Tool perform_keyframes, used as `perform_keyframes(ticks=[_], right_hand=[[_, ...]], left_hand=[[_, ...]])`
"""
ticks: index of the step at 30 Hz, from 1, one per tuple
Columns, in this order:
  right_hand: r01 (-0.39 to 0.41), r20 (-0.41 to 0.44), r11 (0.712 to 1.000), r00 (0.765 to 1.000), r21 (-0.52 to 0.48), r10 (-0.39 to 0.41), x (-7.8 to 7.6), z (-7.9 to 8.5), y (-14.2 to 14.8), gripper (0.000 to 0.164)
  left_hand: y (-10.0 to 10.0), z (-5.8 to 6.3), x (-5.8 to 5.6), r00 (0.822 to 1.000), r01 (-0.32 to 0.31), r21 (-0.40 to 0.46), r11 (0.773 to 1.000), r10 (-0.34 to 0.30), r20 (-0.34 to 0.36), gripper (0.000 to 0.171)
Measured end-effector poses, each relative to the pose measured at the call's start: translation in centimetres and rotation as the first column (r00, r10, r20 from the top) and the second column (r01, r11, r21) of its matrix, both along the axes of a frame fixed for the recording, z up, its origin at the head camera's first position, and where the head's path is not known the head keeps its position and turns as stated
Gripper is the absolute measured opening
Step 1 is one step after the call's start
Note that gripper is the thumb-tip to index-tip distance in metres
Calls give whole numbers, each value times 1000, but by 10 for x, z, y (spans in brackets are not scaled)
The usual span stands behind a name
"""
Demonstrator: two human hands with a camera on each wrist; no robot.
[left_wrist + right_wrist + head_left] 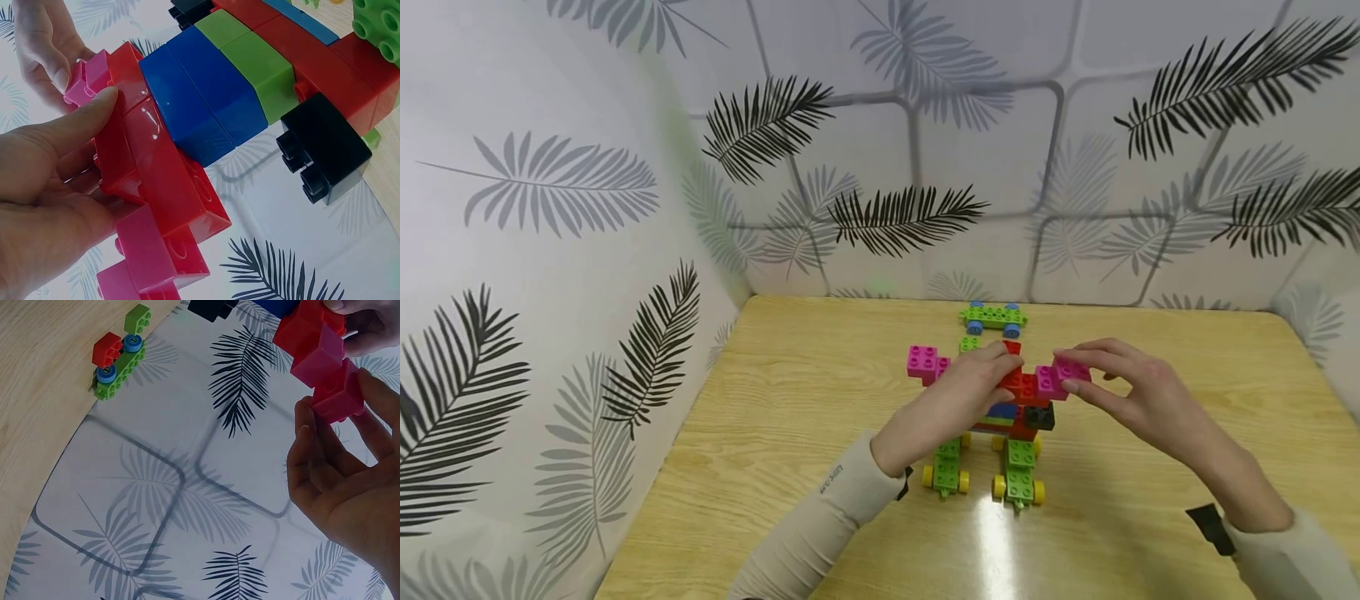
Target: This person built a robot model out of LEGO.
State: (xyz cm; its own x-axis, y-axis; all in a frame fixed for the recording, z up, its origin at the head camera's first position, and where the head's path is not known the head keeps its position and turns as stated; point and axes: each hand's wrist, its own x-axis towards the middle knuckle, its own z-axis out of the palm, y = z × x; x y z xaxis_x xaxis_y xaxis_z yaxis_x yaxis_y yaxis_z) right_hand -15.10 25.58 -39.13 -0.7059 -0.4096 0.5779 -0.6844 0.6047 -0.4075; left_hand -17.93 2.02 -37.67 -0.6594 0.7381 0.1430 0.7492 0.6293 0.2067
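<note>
A tall toy-brick figure stands on two green wheeled bases (947, 467) with yellow wheels. Its body stacks red bricks (337, 69), light green bricks (256, 72) and blue bricks (200, 94), and a black brick (328, 150) juts from the side. My left hand (966, 387) grips the red crosspiece (147, 150) on top, thumb on its upper face. Pink bricks extend from both ends of that crosspiece. At the right end, my right hand (1138, 387) pinches the outermost pink brick (337, 397) between thumb and fingers. The left-end pink bricks (922, 361) are untouched.
Behind the figure, a green wheeled base (992, 317) with blue wheels stands near the table's back edge. A red brick (107, 350) and a green brick (137, 319) are close to it. Leaf-patterned walls rise behind and left of the wooden table (775, 400).
</note>
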Motion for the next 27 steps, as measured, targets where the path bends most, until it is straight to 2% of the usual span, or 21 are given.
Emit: perform_keyframes(ticks=[5,10,19,27], right_hand=[[-8,33,1000,999,-7,9,0,-2,0,48],[-10,130,999,991,-42,16,2,-6,-3,46],[1,286,990,957,-141,40,3,-10,-2,42],[32,361,979,932,-201,43,4,-13,-1,41]], left_hand=[[0,0,0,1000,-3,2,1000,3,-1,41],[-1,0,1,1000,-1,15,1000,1,0,40],[-1,0,0,1000,9,28,1000,-9,-3,40],[0,0,0,1000,-1,8,1000,1,-6,41]])
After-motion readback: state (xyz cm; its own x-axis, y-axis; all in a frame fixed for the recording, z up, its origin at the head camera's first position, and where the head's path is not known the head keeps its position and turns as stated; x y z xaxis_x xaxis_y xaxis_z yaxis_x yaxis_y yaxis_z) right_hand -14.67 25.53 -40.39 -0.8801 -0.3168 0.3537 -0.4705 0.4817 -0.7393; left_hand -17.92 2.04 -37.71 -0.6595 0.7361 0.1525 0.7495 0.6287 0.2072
